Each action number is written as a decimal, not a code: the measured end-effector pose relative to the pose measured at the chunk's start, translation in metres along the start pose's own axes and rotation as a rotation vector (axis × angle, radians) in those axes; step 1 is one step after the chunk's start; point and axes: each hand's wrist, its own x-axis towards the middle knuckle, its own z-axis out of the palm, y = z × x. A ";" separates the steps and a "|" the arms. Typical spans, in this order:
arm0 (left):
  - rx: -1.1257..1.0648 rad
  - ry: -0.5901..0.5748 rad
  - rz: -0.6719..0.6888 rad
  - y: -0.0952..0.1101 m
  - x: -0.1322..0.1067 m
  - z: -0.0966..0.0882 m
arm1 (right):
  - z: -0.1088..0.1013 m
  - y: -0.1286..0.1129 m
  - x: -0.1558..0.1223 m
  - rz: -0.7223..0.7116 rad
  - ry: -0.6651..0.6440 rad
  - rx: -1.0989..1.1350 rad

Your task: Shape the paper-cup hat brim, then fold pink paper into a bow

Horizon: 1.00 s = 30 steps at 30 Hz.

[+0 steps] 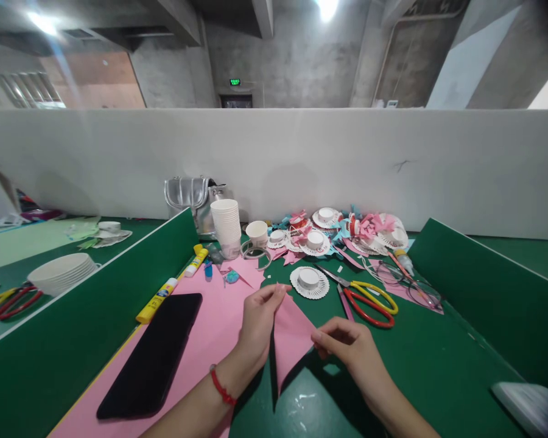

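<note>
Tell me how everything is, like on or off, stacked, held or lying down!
Left hand: pinching the paper
Right hand: pinching the paper
Paper: held between both hands
Near scissors: lying down
Phone: lying flat, upper side dark
Glue sticks: lying down
Cup stack: nested, upright
Glasses: lying down
Exit sign: lit
Ceiling lights: on

Green sign [234,82]; glue-stick labels [162,292]; illegible

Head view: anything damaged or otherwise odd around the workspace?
Yes: a dark, branching mark on the pale partition, above the eyeglasses in the picture, breaks its plain surface. Crack or stain, I can't tell.
</note>
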 end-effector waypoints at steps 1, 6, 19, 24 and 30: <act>0.004 0.026 0.005 0.000 0.001 0.000 | 0.001 0.000 -0.001 0.005 -0.006 0.001; 0.222 0.128 0.174 -0.006 0.003 -0.005 | 0.005 0.004 -0.002 0.002 -0.041 -0.024; 0.287 -0.081 0.115 -0.011 0.004 0.001 | 0.002 0.003 0.001 0.019 0.084 0.086; 0.355 -0.138 0.079 -0.016 -0.006 0.000 | -0.002 0.004 0.004 0.012 0.119 0.104; 0.236 -0.096 -0.083 -0.016 -0.004 -0.003 | -0.004 0.008 0.005 0.005 0.136 0.130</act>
